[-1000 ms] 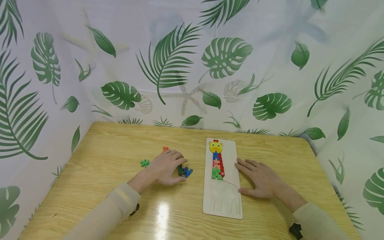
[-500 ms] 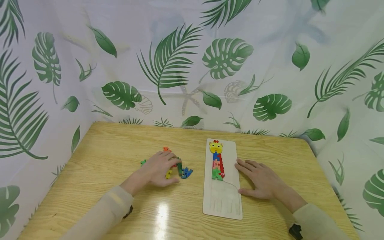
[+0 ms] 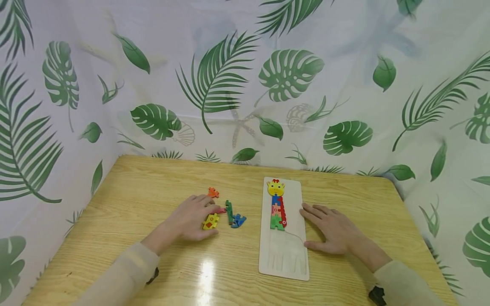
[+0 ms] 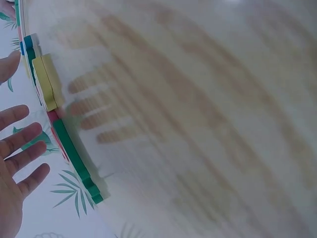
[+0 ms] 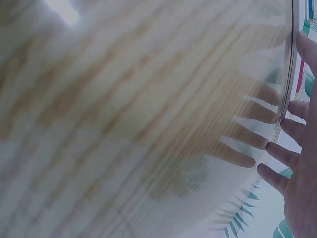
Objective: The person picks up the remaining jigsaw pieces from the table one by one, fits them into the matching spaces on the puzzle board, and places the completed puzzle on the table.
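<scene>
My left hand (image 3: pixel 191 219) hovers over loose puzzle pieces on the left half of the table, its fingers spread and apart from them in the left wrist view. Near its fingertips lie a yellow piece (image 3: pixel 211 222) and a partly covered pink piece (image 3: pixel 221 210). Just right are a dark green strip-like piece (image 3: pixel 229 212) and a blue piece (image 3: pixel 238 220); an orange piece (image 3: pixel 213 193) sits farther back. My right hand (image 3: pixel 333 227) rests with extended fingers touching the right edge of a pale puzzle board (image 3: pixel 283 255). A giraffe's head and neck (image 3: pixel 276 206) fill the board's upper recess.
The wooden table (image 3: pixel 153 178) meets a leaf-printed curtain (image 3: pixel 229 76) at its back and sides. Shallow leg-shaped grooves show in the board's lower part. A bright reflection lies on the tabletop between the left sleeve and the board.
My left hand has drawn back leftward, uncovering the yellow, pink and dark green pieces. A light green piece at the far left is now hidden behind the hand. The right hand stays put.
</scene>
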Demonstrator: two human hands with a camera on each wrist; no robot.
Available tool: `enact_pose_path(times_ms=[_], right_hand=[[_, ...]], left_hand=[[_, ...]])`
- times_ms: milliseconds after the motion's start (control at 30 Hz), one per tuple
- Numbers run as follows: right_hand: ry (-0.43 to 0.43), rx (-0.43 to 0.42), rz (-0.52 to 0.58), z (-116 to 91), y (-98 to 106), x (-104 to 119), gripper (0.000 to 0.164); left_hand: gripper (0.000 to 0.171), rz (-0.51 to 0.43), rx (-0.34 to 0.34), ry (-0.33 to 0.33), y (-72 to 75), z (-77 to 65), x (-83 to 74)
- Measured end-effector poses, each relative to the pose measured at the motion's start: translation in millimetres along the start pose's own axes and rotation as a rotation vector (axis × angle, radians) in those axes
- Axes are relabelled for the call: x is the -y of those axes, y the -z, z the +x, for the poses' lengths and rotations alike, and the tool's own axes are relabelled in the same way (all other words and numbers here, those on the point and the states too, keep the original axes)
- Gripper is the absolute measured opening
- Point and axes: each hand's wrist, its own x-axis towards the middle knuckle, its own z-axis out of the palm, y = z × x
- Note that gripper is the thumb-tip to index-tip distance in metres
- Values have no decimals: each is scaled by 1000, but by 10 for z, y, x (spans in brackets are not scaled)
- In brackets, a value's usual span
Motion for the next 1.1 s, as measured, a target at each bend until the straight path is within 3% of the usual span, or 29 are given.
enact_pose_path(times_ms=[533,1100], right_hand=[[-3,2,3,-6,-7,-3,98],[-1,5,5,-2,10,9,98]], left_hand=[[62,96,-48,2,-27,-208,17],[46,154,-78,22,-29,-298,7]])
